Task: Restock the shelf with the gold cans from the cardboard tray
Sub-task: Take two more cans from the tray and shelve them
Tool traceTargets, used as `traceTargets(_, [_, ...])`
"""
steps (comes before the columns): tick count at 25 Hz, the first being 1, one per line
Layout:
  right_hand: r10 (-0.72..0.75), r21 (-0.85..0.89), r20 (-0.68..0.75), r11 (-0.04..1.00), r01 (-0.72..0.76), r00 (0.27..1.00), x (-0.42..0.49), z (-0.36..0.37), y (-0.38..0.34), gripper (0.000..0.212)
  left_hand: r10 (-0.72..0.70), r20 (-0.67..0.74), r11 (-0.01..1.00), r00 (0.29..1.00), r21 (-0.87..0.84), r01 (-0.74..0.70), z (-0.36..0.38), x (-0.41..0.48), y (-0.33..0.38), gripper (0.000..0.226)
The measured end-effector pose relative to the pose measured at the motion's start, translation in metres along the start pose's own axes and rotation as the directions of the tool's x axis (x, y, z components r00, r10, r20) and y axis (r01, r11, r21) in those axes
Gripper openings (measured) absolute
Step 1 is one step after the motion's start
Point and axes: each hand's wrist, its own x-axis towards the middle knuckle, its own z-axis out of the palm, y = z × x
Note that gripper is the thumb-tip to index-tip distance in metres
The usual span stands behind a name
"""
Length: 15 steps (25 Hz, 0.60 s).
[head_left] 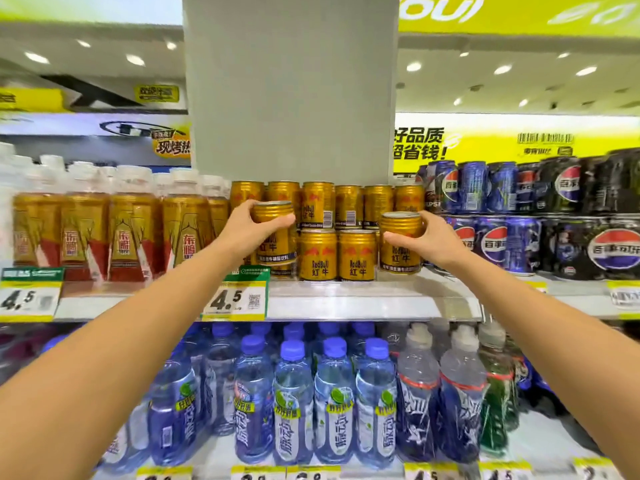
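Your left hand [247,233] wraps one gold can [273,233] and your right hand [431,242] wraps another [401,242], both gripped around the sides at the front of the shelf [363,294]. The left can looks raised over a can beneath it; the right sits on or just above the shelf. Keep both upright, lower the left squarely onto the lid under your palm, and slide the right back beside the stocked cans [337,254]. The tray is out of view.
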Motion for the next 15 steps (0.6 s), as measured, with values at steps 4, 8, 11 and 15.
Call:
traceTargets(4, [0.053,0.024,0.106,0.998,-0.055,0.993,0.003,0.003,0.008,0.058,-0.034,0.059,0.998,0.998,0.053,0.031,-0.003,0.008,-0.002,0.077])
traceTargets(8, [0.079,0.044,0.153,0.995,-0.086,0.985,0.000,0.004,0.010,0.048,-0.044,0.101,0.996,0.994,0.086,0.035,0.000,0.015,-0.008,0.073])
traceTargets(11, [0.082,0.040,0.166,0.995,-0.090,0.983,0.000,0.006,0.016,0.062,-0.086,0.142,0.991,0.986,0.109,0.070,0.002,0.015,-0.020,0.073])
traceTargets(15, [0.108,0.080,0.219,0.989,-0.128,0.970,0.001,0.007,0.017,0.064,-0.185,0.198,0.972,0.963,0.183,0.149,-0.001,0.020,-0.026,0.079])
